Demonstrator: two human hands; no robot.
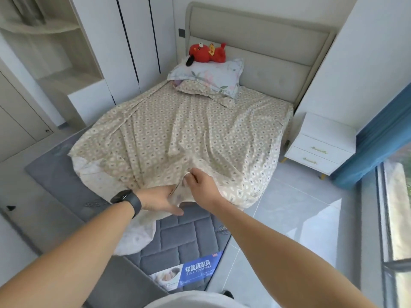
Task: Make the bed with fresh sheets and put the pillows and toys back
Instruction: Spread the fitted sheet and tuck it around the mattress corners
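A beige patterned sheet (178, 134) lies rumpled over the bed, bunched toward the foot so the grey quilted mattress (186, 238) shows there. My left hand (162, 200), with a black watch on the wrist, grips the sheet's near edge from below. My right hand (199, 178) pinches a fold of the same edge just above it. At the head, a floral pillow (213, 75) lies stacked on a beige patterned pillow (200, 90). A red plush toy (208, 52) lies on top of the stack, against the padded headboard (278, 50).
A white nightstand (320, 143) with two drawers stands right of the bed, beside a blue curtain (382, 138) and a window. White wardrobe doors (124, 41) and open shelves (51, 41) line the left side. Grey tiled floor (295, 207) runs along the right.
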